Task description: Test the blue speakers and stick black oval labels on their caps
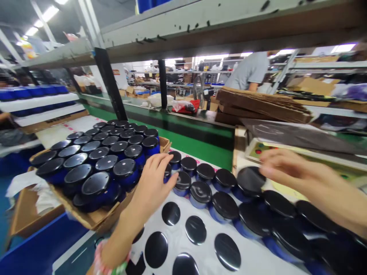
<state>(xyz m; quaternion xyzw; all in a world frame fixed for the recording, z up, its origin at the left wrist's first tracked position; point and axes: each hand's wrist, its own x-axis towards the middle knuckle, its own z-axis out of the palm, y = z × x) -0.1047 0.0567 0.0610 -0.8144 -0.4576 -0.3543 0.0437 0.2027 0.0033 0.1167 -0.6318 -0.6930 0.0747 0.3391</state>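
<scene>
My left hand [156,181] reaches over the near end of two rows of blue jars with black lids [200,191]. Its thumb and fingers are apart around a jar partly hidden behind them. On the right, my right hand [292,172] has its fingertips by the edge of a raised black lid [251,179]; the fingers are curved and blurred, and whether they grip it is unclear. Flat black discs [195,230] lie on a white sheet [212,221] in front of the rows.
An open cardboard box [100,221] full of black-topped blue jars stands left. Behind runs a green conveyor belt [200,143] under a long shelf [200,28]. Stacked brown cardboard [258,105] lies at the back right, near a person in grey [248,70]. A control panel [304,152] sits right.
</scene>
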